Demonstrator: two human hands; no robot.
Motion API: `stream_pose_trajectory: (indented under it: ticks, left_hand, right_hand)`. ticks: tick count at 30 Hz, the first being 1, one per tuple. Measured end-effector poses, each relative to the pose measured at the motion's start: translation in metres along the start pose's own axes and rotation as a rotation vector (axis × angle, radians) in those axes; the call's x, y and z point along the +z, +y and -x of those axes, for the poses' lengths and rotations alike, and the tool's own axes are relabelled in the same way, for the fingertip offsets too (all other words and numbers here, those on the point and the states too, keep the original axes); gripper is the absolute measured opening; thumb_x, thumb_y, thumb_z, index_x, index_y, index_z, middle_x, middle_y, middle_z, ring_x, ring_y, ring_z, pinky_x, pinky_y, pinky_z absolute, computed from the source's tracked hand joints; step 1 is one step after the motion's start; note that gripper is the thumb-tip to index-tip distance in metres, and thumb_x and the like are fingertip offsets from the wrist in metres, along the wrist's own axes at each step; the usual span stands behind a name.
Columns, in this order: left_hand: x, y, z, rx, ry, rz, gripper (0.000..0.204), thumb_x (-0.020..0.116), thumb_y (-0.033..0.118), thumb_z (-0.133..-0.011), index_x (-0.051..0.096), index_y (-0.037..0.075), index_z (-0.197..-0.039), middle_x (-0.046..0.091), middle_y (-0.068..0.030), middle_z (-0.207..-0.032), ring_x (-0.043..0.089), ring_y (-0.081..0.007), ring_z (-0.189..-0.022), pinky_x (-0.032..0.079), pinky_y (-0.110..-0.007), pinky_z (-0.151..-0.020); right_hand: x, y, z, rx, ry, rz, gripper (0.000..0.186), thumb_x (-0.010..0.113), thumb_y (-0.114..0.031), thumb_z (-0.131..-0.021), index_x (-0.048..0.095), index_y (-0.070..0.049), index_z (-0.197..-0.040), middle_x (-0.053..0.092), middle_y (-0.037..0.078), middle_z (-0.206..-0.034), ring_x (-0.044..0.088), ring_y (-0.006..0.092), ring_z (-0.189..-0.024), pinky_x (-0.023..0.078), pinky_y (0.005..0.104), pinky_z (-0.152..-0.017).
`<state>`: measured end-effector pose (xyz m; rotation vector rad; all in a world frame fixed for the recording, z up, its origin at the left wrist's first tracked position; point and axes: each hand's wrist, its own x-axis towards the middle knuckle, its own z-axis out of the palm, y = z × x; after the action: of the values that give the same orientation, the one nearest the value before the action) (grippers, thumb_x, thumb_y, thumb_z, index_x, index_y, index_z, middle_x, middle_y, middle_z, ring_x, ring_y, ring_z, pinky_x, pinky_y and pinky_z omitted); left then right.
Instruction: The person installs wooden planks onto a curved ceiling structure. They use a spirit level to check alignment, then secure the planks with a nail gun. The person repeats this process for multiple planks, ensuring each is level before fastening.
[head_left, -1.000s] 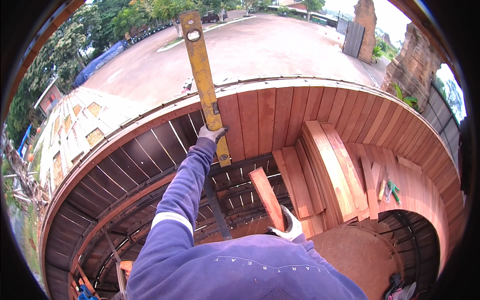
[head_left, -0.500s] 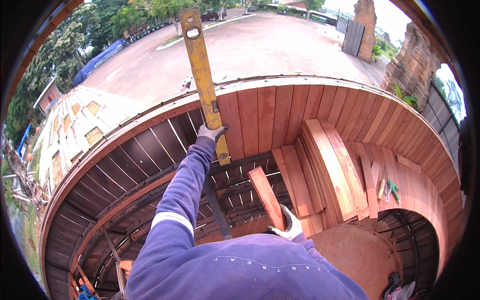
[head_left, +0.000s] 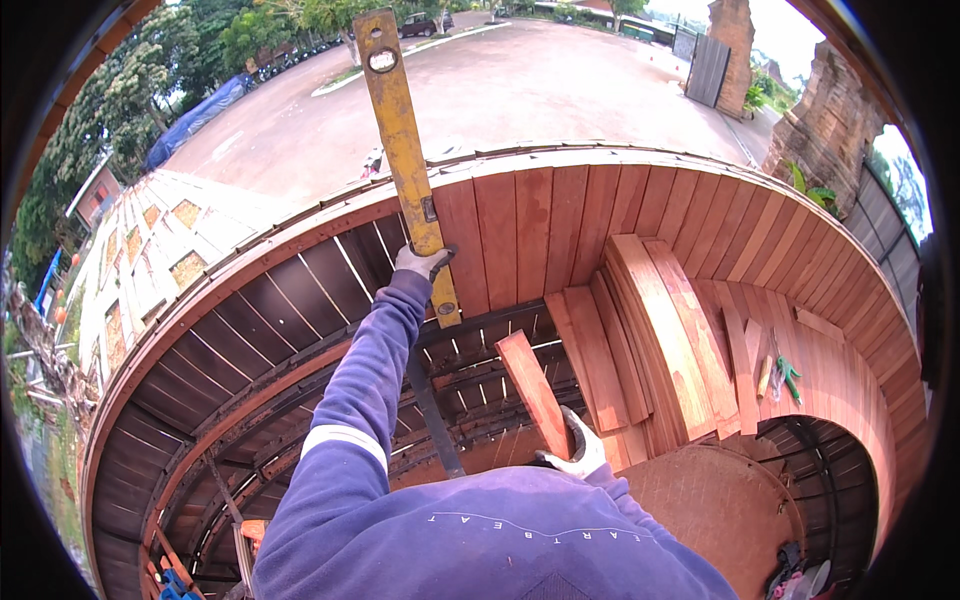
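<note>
My left hand (head_left: 422,260), in a grey and black glove, grips a long yellow spirit level (head_left: 398,140) near its lower end. The level lies over the curved wooden rim, along the edge of the last reddish board (head_left: 490,250) beside the dark uncovered slats (head_left: 320,295). Lower down, my right hand (head_left: 572,448), gloved too, is closed on a short reddish plank (head_left: 527,375), which angles up over the dark frame (head_left: 435,420). To its right several long boards (head_left: 660,340) lie stacked on the curved wooden surface.
A green-handled tool (head_left: 788,380) and loose strips (head_left: 745,370) lie on the right. An orange object (head_left: 252,535) sits low on the left. Beyond the rim (head_left: 600,155) are a paved yard (head_left: 560,90), blue tarp (head_left: 195,120), trees, a gate and stone pillars (head_left: 810,130).
The whole view has shifted very slightly upward in the picture. Both hands keep their holds, with no clear movement of the level or plank.
</note>
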<state>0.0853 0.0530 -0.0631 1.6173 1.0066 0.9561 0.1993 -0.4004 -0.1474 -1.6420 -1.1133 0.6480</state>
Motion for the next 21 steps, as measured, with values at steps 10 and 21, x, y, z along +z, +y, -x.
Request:
stream_pose_trajectory:
  ticks: [10,21]
  left_hand:
    - [0.001,-0.005,-0.002,0.022,-0.015,0.046,0.042,0.085,0.027,-0.069,0.068,0.0,-0.098,0.071,-0.0056,-0.087,0.065,-0.0147,-0.074,0.051,-0.03,-0.068]
    - [0.004,0.006,0.002,-0.003,-0.02,0.099,0.024,0.076,0.003,-0.076,0.065,-0.001,-0.097,0.069,-0.0037,-0.089,0.064,-0.0124,-0.074,0.053,-0.027,-0.07]
  right_hand:
    - [0.001,0.004,0.0,-0.03,0.016,0.016,0.098,0.089,-0.041,-0.059,0.044,0.001,-0.136,0.056,0.02,-0.129,0.057,0.0277,-0.117,0.045,0.0369,-0.101]
    - [0.0,0.009,0.002,-0.06,0.033,0.066,0.099,0.089,-0.041,-0.059,0.044,0.001,-0.136,0.057,0.021,-0.127,0.058,0.0295,-0.116,0.047,0.0375,-0.099]
